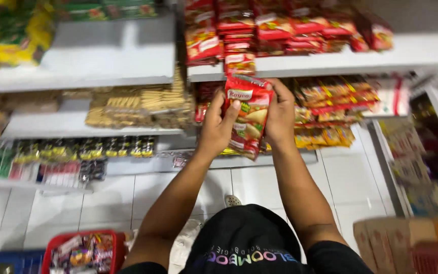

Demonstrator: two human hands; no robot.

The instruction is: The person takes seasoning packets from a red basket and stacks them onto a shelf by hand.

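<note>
1. Sachets: a red strip of them hangs between both hands, held up in front of the shelves at chest height, long axis running top to bottom with a slight lean to the left at the lower end
2. Left hand grips the strip's left edge, thumb pressed on the front near the top, fingers curled behind it
3. Right hand clasps the right edge and upper corner, fingers wrapped round the back; only its back shows, so the fingertips are hidden
4. Both hands are closed on the strip, neither spread; they sit at about the same height, the right one a touch higher, and neither is clearly nearer the shelves
5. The strip lies between the two palms, its top edge just below the white shelf, which stands directly beyond and above it
6. Count: one strip in hand; how many sachets it holds I cannot tell, as blur hides the seams
7. On that upper shelf lie red packs in several stacks, too blurred to count
8. Below, a second shelf carries yellow-and-red packs to the right of the hands and pale biscuit packs to the left
9. One red basket of goods stands on the tiled floor at lower left, one cardboard box at lower right
</note>
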